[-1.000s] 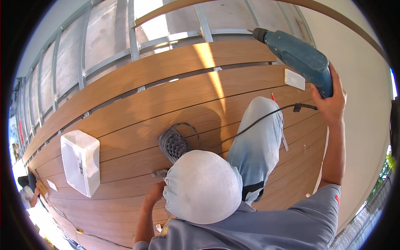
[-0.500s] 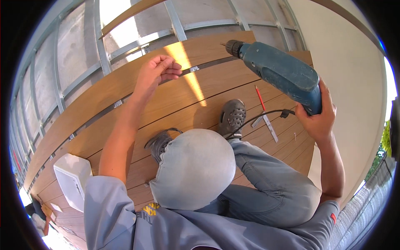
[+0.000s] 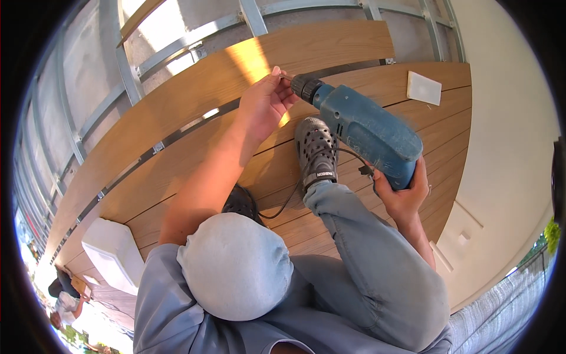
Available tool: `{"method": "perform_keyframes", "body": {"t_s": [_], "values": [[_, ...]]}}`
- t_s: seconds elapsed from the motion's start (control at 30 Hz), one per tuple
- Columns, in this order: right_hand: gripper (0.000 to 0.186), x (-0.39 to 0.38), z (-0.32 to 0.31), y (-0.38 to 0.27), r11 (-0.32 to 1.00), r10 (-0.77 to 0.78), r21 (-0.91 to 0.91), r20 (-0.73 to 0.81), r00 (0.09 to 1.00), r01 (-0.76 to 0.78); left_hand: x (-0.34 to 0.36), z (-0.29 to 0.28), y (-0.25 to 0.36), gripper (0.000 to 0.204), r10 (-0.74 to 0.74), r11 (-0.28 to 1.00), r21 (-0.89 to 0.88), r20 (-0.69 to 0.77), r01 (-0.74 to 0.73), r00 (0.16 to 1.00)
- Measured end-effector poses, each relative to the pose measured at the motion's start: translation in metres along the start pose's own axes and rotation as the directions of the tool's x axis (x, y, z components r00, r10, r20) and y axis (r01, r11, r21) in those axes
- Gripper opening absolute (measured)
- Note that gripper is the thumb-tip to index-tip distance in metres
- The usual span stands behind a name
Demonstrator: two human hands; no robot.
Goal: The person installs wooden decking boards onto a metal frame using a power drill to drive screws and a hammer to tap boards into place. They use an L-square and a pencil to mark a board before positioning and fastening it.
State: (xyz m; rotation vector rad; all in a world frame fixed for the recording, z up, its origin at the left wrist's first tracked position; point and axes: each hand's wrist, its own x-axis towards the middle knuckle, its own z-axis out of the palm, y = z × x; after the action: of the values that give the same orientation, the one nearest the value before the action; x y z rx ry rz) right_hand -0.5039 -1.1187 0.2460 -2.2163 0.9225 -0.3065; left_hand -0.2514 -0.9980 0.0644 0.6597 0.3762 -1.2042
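My right hand (image 3: 407, 197) grips the handle of a scuffed blue corded drill (image 3: 371, 130), which points left with its black chuck (image 3: 306, 88) foremost. Close to the chuck is my left hand (image 3: 265, 106), thumb and fingers pinched together at the tip of the thin bit. Whatever sits between those fingertips is too small to make out. Both hands are above the narrow gap beside the outermost wood-coloured decking board (image 3: 324, 44). Small metal clips (image 3: 158, 147) show along that gap. The drill's black cord (image 3: 289, 203) trails past my feet.
Grey metal framing (image 3: 253, 17) lies beyond the boards. A white square piece (image 3: 424, 88) rests on the decking near the cream wall (image 3: 513, 118). My clog (image 3: 316, 147) stands below the drill. A white box (image 3: 112, 251) is at left; another person (image 3: 68, 304) is at far lower left.
The drill has come left and lower, and my left hand has moved right to meet its bit. My view has shifted; the white square piece now shows, while the red pencil no longer does.
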Motion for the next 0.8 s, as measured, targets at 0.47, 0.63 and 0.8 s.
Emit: {"method": "perform_keyframes", "body": {"t_s": [0.47,0.63,0.8], "values": [[0.073,0.013,-0.008,0.016,0.997,0.006,-0.072,0.073,0.997,-0.001,0.009,-0.008,-0.028,0.026,0.039,0.992,-0.119,-0.038,-0.043,0.999],[0.075,0.019,-0.014,0.013,0.962,-0.166,-0.191,0.148,0.975,0.193,0.010,-0.012,-0.037,0.027,-0.043,0.998,-0.056,-0.089,0.038,0.995],[0.073,0.025,-0.016,0.015,0.840,-0.410,-0.222,0.339,0.847,0.495,0.011,-0.011,-0.051,0.026,-0.148,0.983,-0.138,-0.200,0.122,0.969]]}}
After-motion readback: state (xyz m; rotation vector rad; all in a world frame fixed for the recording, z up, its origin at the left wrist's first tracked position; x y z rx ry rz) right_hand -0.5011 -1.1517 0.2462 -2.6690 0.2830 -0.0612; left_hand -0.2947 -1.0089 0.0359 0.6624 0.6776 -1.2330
